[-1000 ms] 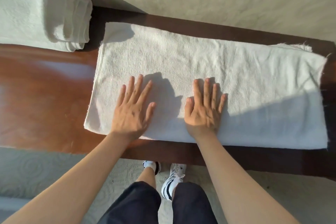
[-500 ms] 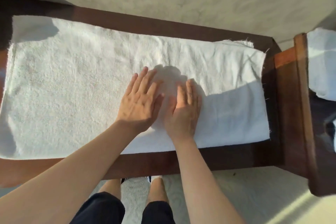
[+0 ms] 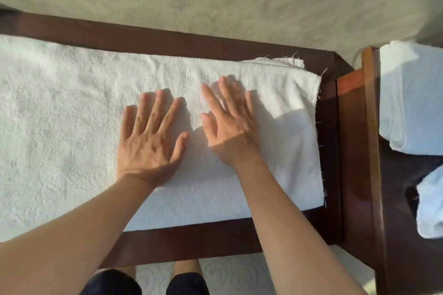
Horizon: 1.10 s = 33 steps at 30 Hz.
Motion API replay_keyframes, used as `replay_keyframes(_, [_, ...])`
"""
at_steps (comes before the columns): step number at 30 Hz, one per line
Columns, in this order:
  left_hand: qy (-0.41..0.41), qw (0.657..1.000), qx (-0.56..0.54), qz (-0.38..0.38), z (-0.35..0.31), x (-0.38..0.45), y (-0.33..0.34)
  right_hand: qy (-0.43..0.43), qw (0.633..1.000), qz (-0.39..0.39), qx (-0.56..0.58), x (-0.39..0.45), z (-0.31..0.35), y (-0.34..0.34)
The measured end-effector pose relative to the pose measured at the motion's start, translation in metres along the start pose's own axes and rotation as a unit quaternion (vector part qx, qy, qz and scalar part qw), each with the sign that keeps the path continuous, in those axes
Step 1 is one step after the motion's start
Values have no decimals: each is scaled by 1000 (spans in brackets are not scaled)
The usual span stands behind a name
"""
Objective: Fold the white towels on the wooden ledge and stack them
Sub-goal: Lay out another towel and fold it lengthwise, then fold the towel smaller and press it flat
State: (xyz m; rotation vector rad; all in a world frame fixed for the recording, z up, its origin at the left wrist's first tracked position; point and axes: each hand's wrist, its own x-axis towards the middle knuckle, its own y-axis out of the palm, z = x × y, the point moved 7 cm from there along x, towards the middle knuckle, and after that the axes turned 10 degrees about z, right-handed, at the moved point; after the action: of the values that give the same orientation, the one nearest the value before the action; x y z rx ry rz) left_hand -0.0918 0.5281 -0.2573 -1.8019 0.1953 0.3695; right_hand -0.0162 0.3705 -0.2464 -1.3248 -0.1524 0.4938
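**Both palms flat on the towel**

A white towel [image 3: 72,127], folded lengthwise, lies along the dark wooden ledge [image 3: 191,40], its frayed right end stopping just short of the ledge's right end. Two bare forearms reach in from the lower edge of the view and angle up toward the towel's right half.

The left hand [image 3: 151,143] lies palm down on the cloth, fingers straight and slightly fanned, thumb spread out to the right. The right hand [image 3: 230,127] lies just beside it, also palm down, fingers straight and pointing up and a little leftward, closer to the towel's right end. Neither hand grips anything; both are spread wide and press flat on the fabric, the two thumbs near each other but apart. Sunlight throws the hands' shadows across the cloth.

To the right, past a raised wooden edge [image 3: 369,127], more white towels [image 3: 412,103] sit folded. The person's legs in dark shorts [image 3: 187,284] show below the ledge.
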Motion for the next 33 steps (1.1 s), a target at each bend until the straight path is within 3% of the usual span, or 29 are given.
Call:
replay_keyframes(1, [-1, 1000, -1, 0, 1, 0, 0, -35, 999, 15, -22, 5, -1, 3])
replay_keyframes(2, [1, 1000, -2, 2, 0, -1, 0, -15, 999, 11, -34, 11, -18, 0])
replay_keyframes(4, [3, 1000, -2, 3, 0, 0, 0, 105, 993, -17, -42, 23, -70, -14])
replay_keyframes(7, [4, 1000, -3, 9, -2, 2, 0, 242, 970, 23, -10, 32, -111, -25])
replay_keyframes(9, [1, 1000, -6, 6, -1, 0, -1, 209, 978, 8, 14, 21, -78, -25])
replay_keyframes(12, [-2, 1000, -14, 1, 2, -2, -2, 25, 997, 63, -24, -25, -32, -3])
replay_keyframes(13, [-1, 1000, -14, 0, 1, -2, -2, 16, 996, 75, -49, -36, -46, 0])
replay_keyframes(16, [0, 1000, -9, -2, -1, 0, -1, 198, 979, 46, -18, -44, -127, -16])
replay_keyframes(18, [-1, 1000, -6, -1, -1, 0, -1, 277, 960, 31, 16, -51, -132, -23])
replay_keyframes(19, [-2, 1000, -7, -2, -1, -1, -1, 249, 968, 38, 20, -54, -114, -19])
replay_keyframes(22, [-4, 1000, -11, -11, -1, -2, -3, 54, 993, 97, -47, -77, -54, 3])
replay_keyframes(24, [0, 1000, -11, -11, -2, 0, -3, 81, 991, 85, -68, -87, -80, 3])
replay_keyframes(27, [1, 1000, -9, -15, -1, 2, -2, 267, 963, 30, -14, -96, -127, -11])
replay_keyframes(28, [-1, 1000, -6, -15, -1, 1, -2, 268, 963, 30, 0, -97, -118, -12])
replay_keyframes(32, [6, 1000, -7, -20, 1, -2, -4, 48, 994, 88, -42, -118, -61, 9])
replay_keyframes(33, [20, 1000, -11, -16, 1, -4, -4, 70, 994, 81, -38, -125, -75, 8])
